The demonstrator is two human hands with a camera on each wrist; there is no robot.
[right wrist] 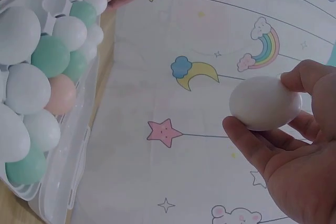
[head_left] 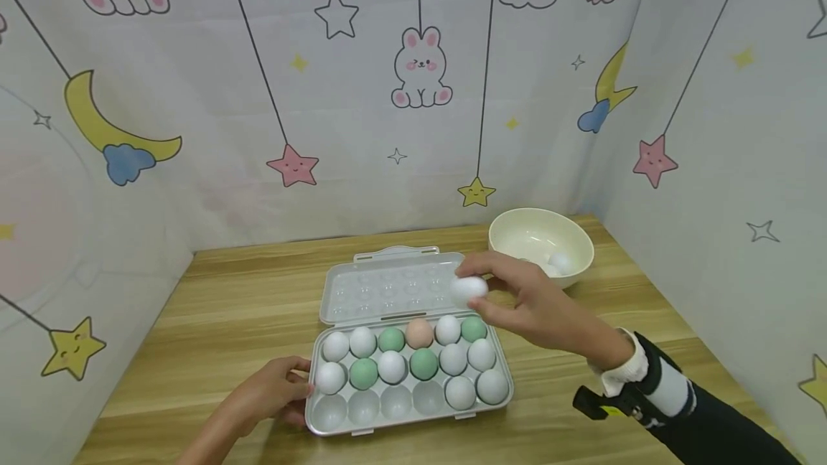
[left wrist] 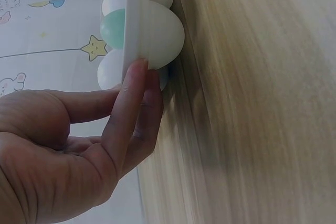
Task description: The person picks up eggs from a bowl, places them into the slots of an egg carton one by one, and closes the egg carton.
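Observation:
My right hand (head_left: pixel 523 300) pinches a white egg (head_left: pixel 468 291) between thumb and fingertips, above the lid side of the egg carton (head_left: pixel 381 422). The right wrist view shows this egg (right wrist: pixel 265 103) clear of the carton. White, green and one peach egg (head_left: pixel 419 334) fill the two back rows. In the front row, two white eggs sit at the right end, and the hollows to their left are bare. With thumb and fingers, my left hand (head_left: pixel 274 390) grips the carton's left edge; the left wrist view shows its fingers (left wrist: pixel 128 95) at the rim.
Flipped back behind the carton lies its clear lid (head_left: pixel 388 285). A cream bowl (head_left: pixel 510 232) stands at the back right of the wooden table (head_left: pixel 245 293), with a white egg (head_left: pixel 559 262) visible inside. Patterned cloth (head_left: pixel 362 106) surrounds the table at the back and sides.

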